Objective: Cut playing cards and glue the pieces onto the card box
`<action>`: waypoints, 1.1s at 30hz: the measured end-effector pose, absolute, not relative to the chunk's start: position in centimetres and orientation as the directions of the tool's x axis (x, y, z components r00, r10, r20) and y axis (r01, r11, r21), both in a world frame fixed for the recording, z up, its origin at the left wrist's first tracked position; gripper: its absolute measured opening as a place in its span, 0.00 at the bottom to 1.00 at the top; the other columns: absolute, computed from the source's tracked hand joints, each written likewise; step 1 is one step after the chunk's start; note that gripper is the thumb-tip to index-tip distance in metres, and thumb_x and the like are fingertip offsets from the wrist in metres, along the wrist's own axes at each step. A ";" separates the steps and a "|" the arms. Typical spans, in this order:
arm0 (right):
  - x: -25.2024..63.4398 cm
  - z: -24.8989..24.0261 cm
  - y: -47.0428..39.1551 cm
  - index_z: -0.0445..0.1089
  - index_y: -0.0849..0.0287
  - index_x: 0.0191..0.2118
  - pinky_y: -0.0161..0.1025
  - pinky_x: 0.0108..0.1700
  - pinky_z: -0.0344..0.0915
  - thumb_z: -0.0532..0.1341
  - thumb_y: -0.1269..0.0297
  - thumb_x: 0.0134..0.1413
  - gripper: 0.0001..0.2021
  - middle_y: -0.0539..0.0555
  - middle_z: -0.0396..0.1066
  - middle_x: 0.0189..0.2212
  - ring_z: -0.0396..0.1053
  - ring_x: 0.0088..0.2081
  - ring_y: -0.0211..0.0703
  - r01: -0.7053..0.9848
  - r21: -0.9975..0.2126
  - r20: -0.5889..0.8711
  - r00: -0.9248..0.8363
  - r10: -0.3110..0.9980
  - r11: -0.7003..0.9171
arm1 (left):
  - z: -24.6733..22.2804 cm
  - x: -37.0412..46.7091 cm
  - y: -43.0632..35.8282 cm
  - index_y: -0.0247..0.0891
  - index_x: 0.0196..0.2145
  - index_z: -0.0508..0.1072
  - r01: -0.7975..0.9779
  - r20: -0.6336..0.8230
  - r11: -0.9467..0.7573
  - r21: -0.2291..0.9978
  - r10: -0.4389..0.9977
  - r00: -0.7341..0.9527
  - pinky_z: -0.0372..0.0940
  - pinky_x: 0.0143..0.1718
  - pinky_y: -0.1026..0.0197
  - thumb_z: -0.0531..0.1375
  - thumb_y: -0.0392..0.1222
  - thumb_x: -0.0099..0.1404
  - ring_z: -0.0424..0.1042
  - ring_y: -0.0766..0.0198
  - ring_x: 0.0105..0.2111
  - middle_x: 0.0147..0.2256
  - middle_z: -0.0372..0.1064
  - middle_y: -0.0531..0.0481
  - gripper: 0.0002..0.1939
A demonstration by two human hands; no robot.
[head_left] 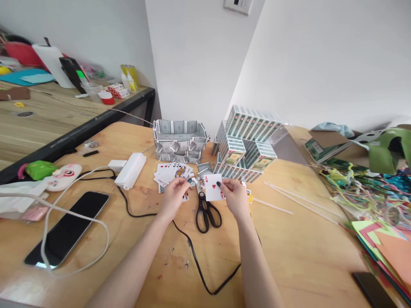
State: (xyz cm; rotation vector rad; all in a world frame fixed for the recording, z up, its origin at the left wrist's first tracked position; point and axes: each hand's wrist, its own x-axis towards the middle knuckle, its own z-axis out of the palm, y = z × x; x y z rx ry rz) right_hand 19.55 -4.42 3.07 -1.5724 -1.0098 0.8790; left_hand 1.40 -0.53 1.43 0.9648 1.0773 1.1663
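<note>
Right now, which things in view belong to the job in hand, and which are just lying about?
Likely the job:
- ace of hearts, in the right hand
- loose cards
- folded-card basket
- scissors
- stacked boxes

Likely just lying about:
- phone
- white adapter
- coloured paper

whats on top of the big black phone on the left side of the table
A white cable loops across the phone, over its dark screen. Whatever part of the table lies beneath the phone is covered, so it can't be seen.

Ace of hearts (213,187) — white, face up, in right hand (236,194), above black-handled scissors (208,214).
</note>
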 end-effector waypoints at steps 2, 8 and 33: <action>19.5 3.2 -4.5 0.70 0.60 0.31 0.39 0.31 0.66 0.62 0.55 0.42 0.13 0.56 0.75 0.27 0.72 0.30 0.47 0.175 -0.977 -0.049 0.379 0.924 -0.124 | 1.5 1.5 -0.5 0.35 0.24 0.66 -0.306 -0.136 0.153 0.940 0.988 0.075 0.64 0.29 0.66 0.61 0.43 0.50 0.68 0.68 0.30 0.34 0.70 0.50 0.09; 19.0 3.8 -4.6 0.68 0.61 0.29 0.36 0.29 0.64 0.61 0.57 0.42 0.11 0.56 0.74 0.26 0.71 0.28 0.44 0.169 -0.980 -0.033 0.372 0.927 -0.103 | 1.6 1.5 -0.7 0.35 0.23 0.66 -0.320 -0.180 0.240 0.917 0.962 0.205 0.66 0.29 0.63 0.62 0.43 0.49 0.69 0.66 0.27 0.27 0.69 0.52 0.10; 18.3 3.4 -4.4 0.65 0.58 0.29 0.40 0.37 0.68 0.59 0.66 0.41 0.05 0.52 0.73 0.28 0.72 0.32 0.44 0.145 -0.989 0.025 0.257 0.966 -0.013 | 0.8 1.3 -0.8 0.34 0.30 0.75 -0.319 -0.370 0.468 0.824 0.871 0.323 0.66 0.36 0.63 0.67 0.35 0.45 0.71 0.66 0.32 0.32 0.73 0.47 0.11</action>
